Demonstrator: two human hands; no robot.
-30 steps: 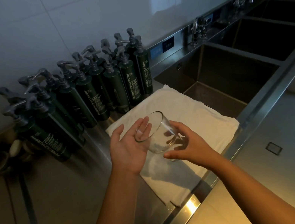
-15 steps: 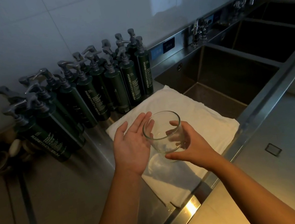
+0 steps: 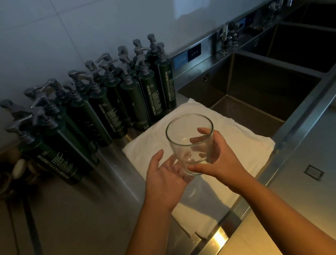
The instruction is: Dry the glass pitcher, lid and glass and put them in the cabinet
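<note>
Glass [image 3: 191,143] now sits upright, mouth up, held above the white towel [image 3: 242,136] on the steel bench [image 3: 80,232], just left of the sink [image 3: 257,93]. A sec ago it was tipped w/ its mouth toward the left palm; it's been swung back to vertical since. Right hand [image 3: 220,163] grips the lower wall, fingers [image 3: 204,131] curled round the far side, thumb on the near side. Left hand [image 3: 164,177] lies flat, palm up, fingers straight, at the glass's base; touching or just beside, can't tell, & it holds nothing itself. Prob means checking/drying this piece is wrapping up & next is the cabinet, not in view. Pitcher & lid not in view either. Dark pump bottles [image 3: 113,105] stand behind the towel.
</note>
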